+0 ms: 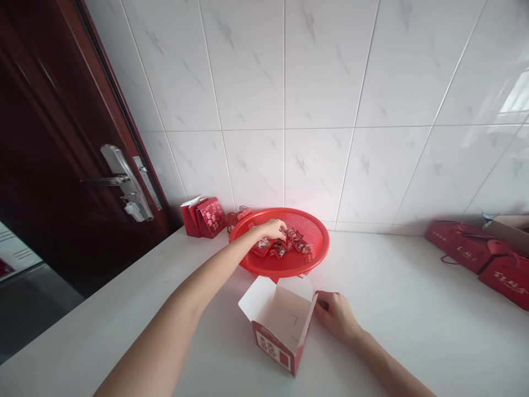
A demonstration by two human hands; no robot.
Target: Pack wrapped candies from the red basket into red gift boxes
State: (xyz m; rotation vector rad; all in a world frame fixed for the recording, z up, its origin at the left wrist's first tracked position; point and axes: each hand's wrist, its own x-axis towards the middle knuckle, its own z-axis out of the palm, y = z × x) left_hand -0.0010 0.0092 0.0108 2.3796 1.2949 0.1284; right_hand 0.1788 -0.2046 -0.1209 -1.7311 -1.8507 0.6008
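Observation:
My left hand (273,229) reaches into a red plastic basket (318,226), its fingers curled down on small red wrapped candies (295,238); just how many sit in its grasp is hidden. In front of the basket stands a red-and-white paper candy box (273,347), its top flaps spread and its white inside showing. At the box's right side, my right hand (336,317) is closed with its fingers on the edge of the side flap. The bottom of the box looks bare where it can be seen.
Red printed gift boxes (210,216) stand at the back left, beside clear-lidded red packs (232,219). Several larger red boxes (467,248) line the right edge near a brown carton (510,229). A tiled wall (318,165) bounds the white table (384,281); a dark door (53,138) is left.

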